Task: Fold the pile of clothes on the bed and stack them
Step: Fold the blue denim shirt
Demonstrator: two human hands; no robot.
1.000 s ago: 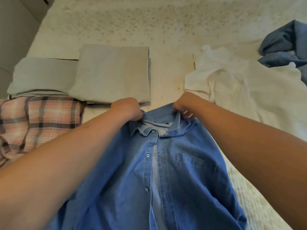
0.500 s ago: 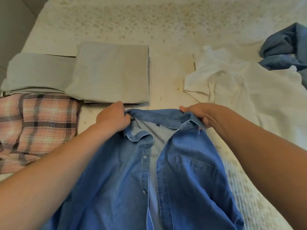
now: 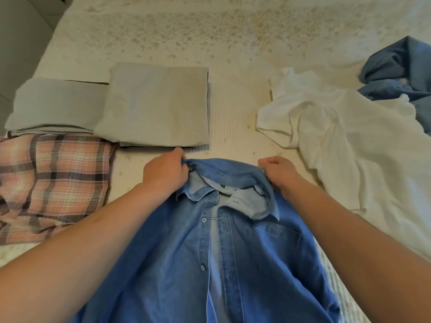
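Denim shirt lies front-up on bed, near centre, placket unbuttoned, collar toward far side. L hand grips collar at its left end; R hand grips collar at its right end (fingers curled round the fabric on both). Far left: two folded beige items, side by side & overlapping. Near left: pink plaid garment, touching the beige ones. Right: crumpled white shirt, unfolded; far right, bunched blue garment partly on it.
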